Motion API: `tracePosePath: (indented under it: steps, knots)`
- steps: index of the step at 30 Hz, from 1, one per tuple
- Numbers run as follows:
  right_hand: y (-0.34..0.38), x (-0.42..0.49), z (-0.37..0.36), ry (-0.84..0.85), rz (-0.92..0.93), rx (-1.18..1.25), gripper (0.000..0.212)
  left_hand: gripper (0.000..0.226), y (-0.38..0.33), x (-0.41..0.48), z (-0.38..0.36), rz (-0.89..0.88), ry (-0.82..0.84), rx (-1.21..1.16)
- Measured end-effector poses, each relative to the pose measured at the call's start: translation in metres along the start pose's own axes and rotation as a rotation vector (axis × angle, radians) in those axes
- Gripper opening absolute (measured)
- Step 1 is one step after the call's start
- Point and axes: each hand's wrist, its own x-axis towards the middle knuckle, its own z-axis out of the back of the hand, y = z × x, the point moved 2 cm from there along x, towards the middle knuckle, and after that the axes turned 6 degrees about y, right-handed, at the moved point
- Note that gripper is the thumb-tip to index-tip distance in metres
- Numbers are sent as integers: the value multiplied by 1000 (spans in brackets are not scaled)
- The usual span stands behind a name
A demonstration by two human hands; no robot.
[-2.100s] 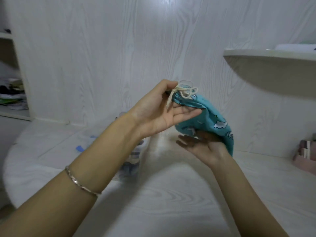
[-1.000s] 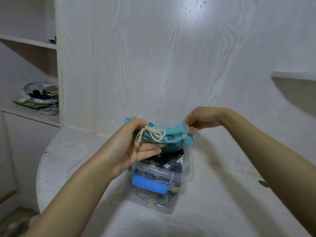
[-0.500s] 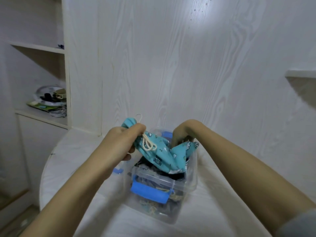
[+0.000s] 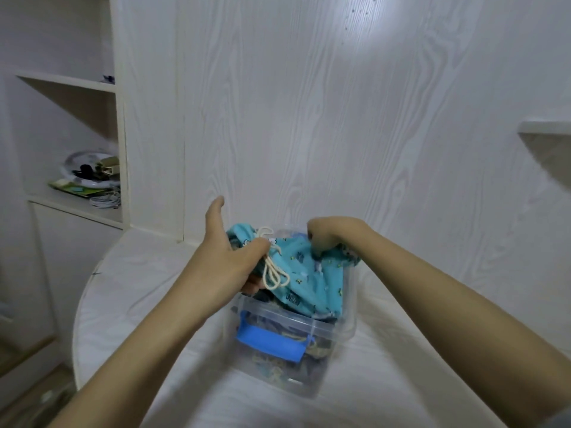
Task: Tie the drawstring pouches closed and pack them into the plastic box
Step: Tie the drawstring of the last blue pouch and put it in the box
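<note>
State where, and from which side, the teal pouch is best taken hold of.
Probably the gathered neck of the teal pouch, by the tied cord, from above left: cloth bunches narrow there, above the plastic box rim, while the body sags inside.

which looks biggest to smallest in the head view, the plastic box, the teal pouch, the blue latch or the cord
1. plastic box
2. teal pouch, about as wide as the box, but less of it shows
3. blue latch
4. cord, thin loops, clearly smallest
</note>
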Motion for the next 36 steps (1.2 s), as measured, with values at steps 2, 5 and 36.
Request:
tracePosePath:
  steps: [2, 5, 36]
  knots:
    - [-5, 3, 7, -217, 63, 75, 25, 52, -1, 1, -4, -30, 19, 110]
    - [-8, 16, -6, -343, 150, 119, 26, 27, 0, 6, -14, -22, 106, 389]
    - [7, -11, -27, 242, 70, -330, 108, 84, 32, 98, -79, 300, 1173, 1562]
